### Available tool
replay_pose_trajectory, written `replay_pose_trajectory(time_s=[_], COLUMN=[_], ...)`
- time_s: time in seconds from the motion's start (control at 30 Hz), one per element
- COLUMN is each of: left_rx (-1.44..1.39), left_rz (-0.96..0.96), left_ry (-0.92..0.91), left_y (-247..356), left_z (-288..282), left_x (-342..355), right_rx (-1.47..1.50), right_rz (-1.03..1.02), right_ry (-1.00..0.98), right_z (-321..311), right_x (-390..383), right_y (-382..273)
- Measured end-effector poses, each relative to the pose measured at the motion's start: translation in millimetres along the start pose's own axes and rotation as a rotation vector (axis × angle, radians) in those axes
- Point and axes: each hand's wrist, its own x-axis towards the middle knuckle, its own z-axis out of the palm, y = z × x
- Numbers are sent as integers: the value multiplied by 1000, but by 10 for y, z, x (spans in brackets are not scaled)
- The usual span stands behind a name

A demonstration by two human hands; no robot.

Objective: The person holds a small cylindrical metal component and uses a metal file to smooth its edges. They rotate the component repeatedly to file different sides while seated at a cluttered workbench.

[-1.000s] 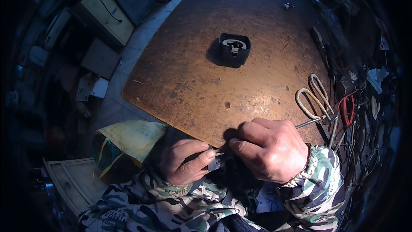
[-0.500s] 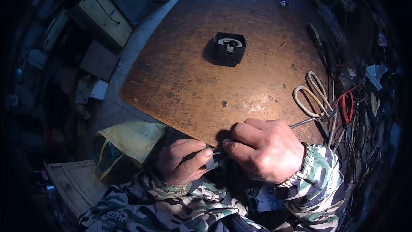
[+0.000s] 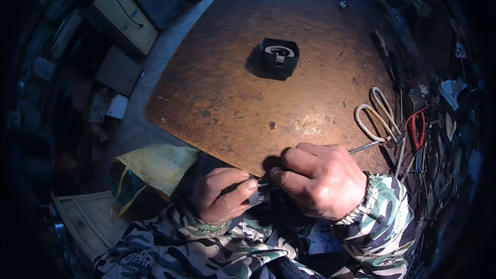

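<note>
My left hand (image 3: 222, 194) is closed, thumb and fingers pinching a small dark plastic part (image 3: 257, 197) with a grey face. A thin metal piece (image 3: 262, 184) shows between that part and my right fingertips. My right hand (image 3: 323, 181) is also closed, its fingers pressed together at the table's near edge; what they grip is hidden. A metal rod (image 3: 364, 148) sticks out past the right hand, and whether it is held I cannot tell. Farther off on the wooden table (image 3: 222, 88) stands a black square housing (image 3: 281, 64) with a pale ring inside.
Scissors with big pale loop handles (image 3: 371, 119) lie at the table's right side, beside red-handled pliers (image 3: 417, 129) and a heap of tools and wires. A yellowish bag (image 3: 157, 165) hangs at the left. A small metal bit (image 3: 344, 5) lies far back.
Both hands keep nearly the same place and grip. The small dark part between them has tilted slightly, and the view has shifted a little.
</note>
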Motion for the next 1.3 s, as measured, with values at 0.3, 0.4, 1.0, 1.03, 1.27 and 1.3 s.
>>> replay_pose_trajectory(time_s=[0.3,0.4,1.0,1.03,1.27,1.3], left_rx=[-11,-47,10,23,20,11], left_rz=[-1,12,2,9,46,54], left_ry=[-36,-64,-22,-48,-85,-100], left_y=[-27,-30,-9,-15,-8,-25], left_z=[-38,-56,-6,-7,-59,-76], left_x=[-57,-12,-32,-29,69,53], right_rx=[-38,-1,25,-75,-64,-49], right_rz=[10,34,-7,56,256,298], right_ry=[-39,4,50,108,363,324], right_z=[-11,-50,71,62,-96,-94], right_x=[21,-38,-14,-41,-66,-59], right_y=[-35,-44,30,50,85,57])
